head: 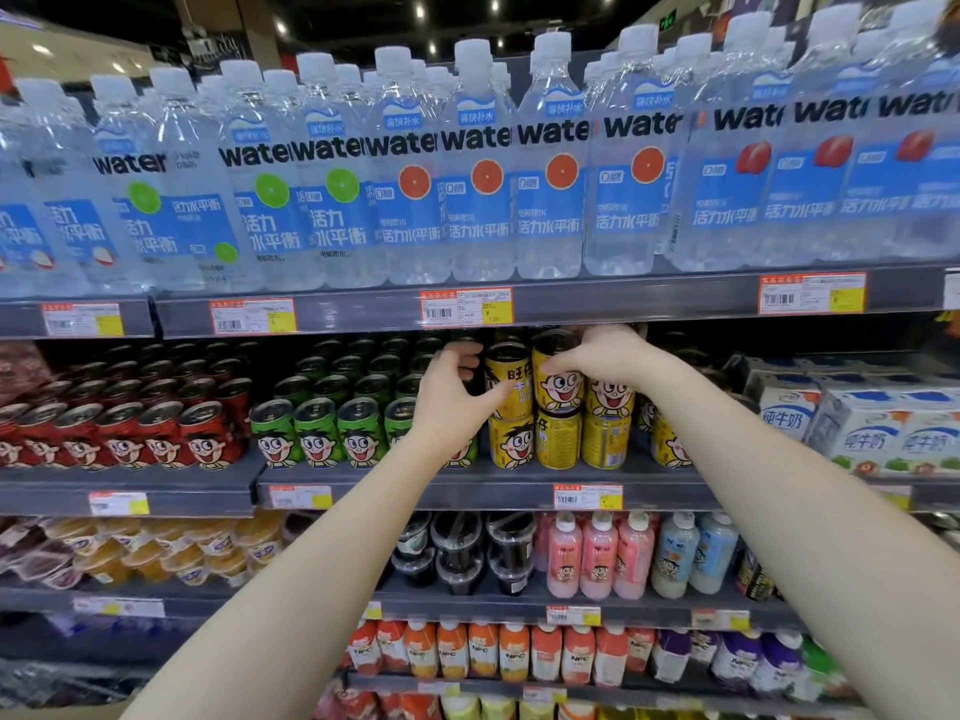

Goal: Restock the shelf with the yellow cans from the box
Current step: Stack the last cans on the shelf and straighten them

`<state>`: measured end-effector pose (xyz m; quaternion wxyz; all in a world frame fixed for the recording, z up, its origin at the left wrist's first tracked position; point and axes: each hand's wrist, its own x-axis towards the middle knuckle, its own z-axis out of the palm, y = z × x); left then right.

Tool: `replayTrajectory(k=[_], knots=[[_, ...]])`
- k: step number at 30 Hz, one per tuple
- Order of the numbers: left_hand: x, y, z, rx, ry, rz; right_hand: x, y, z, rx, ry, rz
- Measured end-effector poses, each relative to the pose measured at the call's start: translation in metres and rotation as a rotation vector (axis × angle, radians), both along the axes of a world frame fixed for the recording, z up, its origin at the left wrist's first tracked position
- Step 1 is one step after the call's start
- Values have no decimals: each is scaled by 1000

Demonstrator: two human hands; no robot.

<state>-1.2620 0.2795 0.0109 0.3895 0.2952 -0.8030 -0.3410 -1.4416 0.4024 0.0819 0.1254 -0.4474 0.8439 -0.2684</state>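
Yellow cans with a cartoon face stand two high on the middle shelf (483,488). My left hand (457,392) curls round the left side of an upper yellow can (511,381), thumb on its front. My right hand (610,356) grips the neighbouring upper yellow can (558,376) from the top and right. Both upper cans stand on the lower row of yellow cans (558,439). More yellow cans sit behind my right forearm. The box is out of sight.
Green cans (317,431) and red cans (124,433) fill the same shelf to the left, milk cartons (883,428) to the right. Water bottles (478,163) line the shelf above, close over the stacked cans. Bottled drinks and cups fill lower shelves.
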Motion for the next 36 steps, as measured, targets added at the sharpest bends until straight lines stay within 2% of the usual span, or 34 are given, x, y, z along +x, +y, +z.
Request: replayTrajectory(k=[3,9,18,26,32,36], knots=[[-2,-4,-5,41,-57,-3,-5,-6,-2,79,21,23],[-10,-12,-10,254,-92,-107,-10,-13,2,234,144,84],[-23,-26,-25,253,-144,-169,-22,-15,5,336,75,110],[-28,-27,-28,245,-125,-166,-25,-15,-8,302,170,84],[-28,-22,-29,205,-110,-134,-12,-3,-17,120,292,106],[-30,-20,-28,169,-135,-95,-11,0,-23,90,289,77]])
